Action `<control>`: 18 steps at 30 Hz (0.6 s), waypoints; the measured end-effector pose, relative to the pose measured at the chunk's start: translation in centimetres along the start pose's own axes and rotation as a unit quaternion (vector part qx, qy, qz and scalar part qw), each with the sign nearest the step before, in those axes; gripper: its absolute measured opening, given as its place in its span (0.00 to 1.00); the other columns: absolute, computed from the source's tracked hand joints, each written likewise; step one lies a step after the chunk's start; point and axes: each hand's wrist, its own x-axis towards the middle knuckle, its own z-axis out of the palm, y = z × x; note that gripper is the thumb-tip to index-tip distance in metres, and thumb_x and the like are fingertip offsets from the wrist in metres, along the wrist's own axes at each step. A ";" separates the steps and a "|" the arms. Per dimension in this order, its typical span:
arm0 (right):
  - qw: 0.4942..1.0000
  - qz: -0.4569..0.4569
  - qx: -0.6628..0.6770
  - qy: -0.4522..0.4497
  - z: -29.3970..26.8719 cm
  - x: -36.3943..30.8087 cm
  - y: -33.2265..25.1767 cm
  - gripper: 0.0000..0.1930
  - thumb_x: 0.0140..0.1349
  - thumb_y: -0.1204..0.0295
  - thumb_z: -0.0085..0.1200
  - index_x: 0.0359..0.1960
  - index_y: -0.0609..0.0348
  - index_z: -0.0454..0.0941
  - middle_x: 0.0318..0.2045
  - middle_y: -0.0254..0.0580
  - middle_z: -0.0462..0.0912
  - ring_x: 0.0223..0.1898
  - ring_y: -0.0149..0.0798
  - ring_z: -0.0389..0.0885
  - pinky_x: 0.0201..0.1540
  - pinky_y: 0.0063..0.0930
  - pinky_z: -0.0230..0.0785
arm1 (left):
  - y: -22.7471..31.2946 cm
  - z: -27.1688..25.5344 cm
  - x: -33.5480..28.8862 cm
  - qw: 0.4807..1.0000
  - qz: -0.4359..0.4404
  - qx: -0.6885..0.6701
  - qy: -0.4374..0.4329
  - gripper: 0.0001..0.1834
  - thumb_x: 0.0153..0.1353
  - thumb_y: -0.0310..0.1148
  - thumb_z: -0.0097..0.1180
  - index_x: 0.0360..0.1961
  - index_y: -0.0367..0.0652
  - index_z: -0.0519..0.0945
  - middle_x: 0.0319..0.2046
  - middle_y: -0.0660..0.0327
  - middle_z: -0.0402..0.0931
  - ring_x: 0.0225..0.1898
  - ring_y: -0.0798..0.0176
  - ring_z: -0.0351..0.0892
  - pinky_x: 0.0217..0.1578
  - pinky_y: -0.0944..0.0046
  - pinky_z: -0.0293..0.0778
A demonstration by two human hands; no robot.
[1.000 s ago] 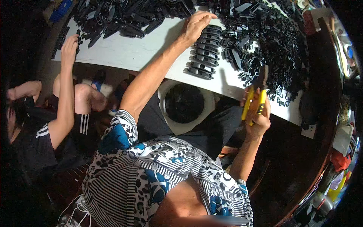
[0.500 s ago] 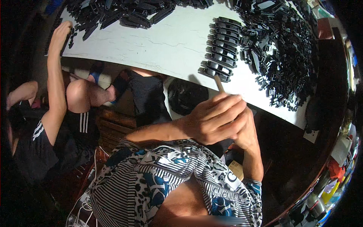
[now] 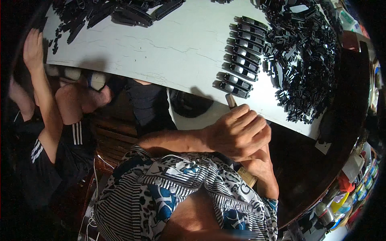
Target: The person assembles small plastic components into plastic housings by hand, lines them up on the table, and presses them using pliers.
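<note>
My left hand (image 3: 238,134) is closed, in front of the table edge, with a short flat tan stick (image 3: 230,101) poking out past its fingers. The stick's far end is close to the nearest of several glossy black curved plastic parts (image 3: 234,89), laid side by side in a column on the white table (image 3: 161,66). Below and behind the left hand is my right hand (image 3: 258,162). Its fingers are covered by the left hand, so whether it grips anything is hidden.
Small black plastic pieces (image 3: 303,86) are heaped along the table's right side, and longer black parts (image 3: 130,15) at the back. A co-worker's hand (image 3: 33,50) is by the left table edge. A dark round tub (image 3: 189,103) sits below the table's front edge.
The view has shifted, so the table contents sit differently in it. The tan stick has drawn back from the column and less of it shows. The co-worker's hand has left the small pieces.
</note>
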 end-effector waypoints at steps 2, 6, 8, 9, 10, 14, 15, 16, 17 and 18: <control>0.988 -0.025 -0.150 0.006 -0.1 0.3 0.2 0.19 0.46 0.71 0.53 0.40 0.68 0.72 0.40 0.53 0.76 0.45 0.52 0.75 0.46 0.36 0.68 | 0.1 0.4 0.0 0.999 -0.010 0.030 -0.017 0.35 0.61 0.61 0.38 0.27 0.34 0.76 0.20 0.56 0.71 0.24 0.59 0.69 0.32 0.62 0.64; 0.989 0.036 -0.142 0.023 -0.7 1.5 -1.4 0.15 0.42 0.77 0.54 0.35 0.67 0.74 0.35 0.55 0.78 0.36 0.57 0.77 0.39 0.43 0.70 | -0.3 0.0 0.4 0.980 -0.032 0.039 -0.192 0.39 0.61 0.64 0.39 0.35 0.31 0.78 0.23 0.50 0.73 0.27 0.57 0.72 0.34 0.57 0.68; 0.990 0.043 -0.133 0.033 -0.7 1.4 -1.2 0.14 0.43 0.77 0.54 0.35 0.67 0.75 0.34 0.55 0.78 0.36 0.56 0.77 0.39 0.42 0.70 | -0.3 0.5 0.1 0.982 -0.023 0.035 -0.186 0.39 0.61 0.64 0.38 0.33 0.32 0.78 0.20 0.54 0.70 0.24 0.59 0.70 0.29 0.59 0.65; 0.989 0.045 -0.133 0.034 -0.8 1.3 -1.3 0.14 0.43 0.77 0.54 0.35 0.67 0.75 0.34 0.55 0.78 0.36 0.56 0.77 0.39 0.42 0.70 | -0.3 0.7 0.1 0.982 -0.022 0.032 -0.186 0.39 0.61 0.64 0.38 0.33 0.32 0.78 0.20 0.54 0.70 0.24 0.59 0.70 0.29 0.59 0.65; 0.988 0.033 -0.149 0.030 -0.5 1.5 -1.3 0.14 0.43 0.77 0.55 0.34 0.67 0.75 0.33 0.54 0.78 0.35 0.56 0.78 0.39 0.41 0.71 | -0.4 0.7 -0.2 0.986 -0.025 0.025 -0.163 0.38 0.62 0.64 0.38 0.32 0.32 0.79 0.19 0.55 0.69 0.23 0.60 0.68 0.28 0.60 0.63; 0.986 0.046 -0.160 0.004 -0.7 1.7 -1.3 0.14 0.42 0.78 0.55 0.35 0.67 0.76 0.32 0.53 0.79 0.34 0.56 0.79 0.38 0.40 0.72 | -0.9 0.8 -0.4 0.994 -0.030 0.003 -0.106 0.37 0.62 0.62 0.39 0.32 0.33 0.79 0.18 0.59 0.66 0.21 0.62 0.64 0.25 0.61 0.60; 0.985 0.051 -0.163 0.006 -0.9 1.7 -1.5 0.14 0.42 0.78 0.55 0.35 0.67 0.76 0.32 0.53 0.79 0.34 0.56 0.79 0.38 0.40 0.72 | -1.0 0.9 -0.2 0.994 -0.030 -0.003 -0.104 0.37 0.62 0.62 0.39 0.32 0.33 0.79 0.18 0.59 0.66 0.21 0.62 0.64 0.25 0.61 0.60; 0.986 0.057 -0.153 0.006 -0.9 1.7 -1.4 0.14 0.42 0.78 0.55 0.35 0.67 0.76 0.32 0.53 0.79 0.34 0.55 0.79 0.38 0.40 0.73 | -1.1 1.0 -0.3 0.995 -0.033 -0.012 -0.097 0.36 0.63 0.62 0.40 0.32 0.33 0.79 0.18 0.59 0.66 0.21 0.62 0.64 0.25 0.61 0.60; 0.987 0.064 -0.144 0.006 -0.8 1.7 -1.3 0.14 0.42 0.79 0.55 0.34 0.66 0.76 0.32 0.53 0.79 0.33 0.55 0.79 0.37 0.40 0.73 | -1.2 1.1 -0.4 0.995 -0.037 -0.021 -0.090 0.36 0.63 0.61 0.40 0.32 0.32 0.79 0.19 0.59 0.66 0.21 0.62 0.64 0.25 0.62 0.60; 0.987 0.065 -0.144 0.006 -0.8 1.8 -1.3 0.14 0.42 0.79 0.55 0.34 0.66 0.76 0.32 0.53 0.79 0.33 0.55 0.79 0.37 0.40 0.73 | -1.2 1.1 -0.4 0.995 -0.036 -0.022 -0.090 0.36 0.63 0.61 0.40 0.32 0.32 0.79 0.19 0.59 0.66 0.21 0.62 0.64 0.25 0.62 0.60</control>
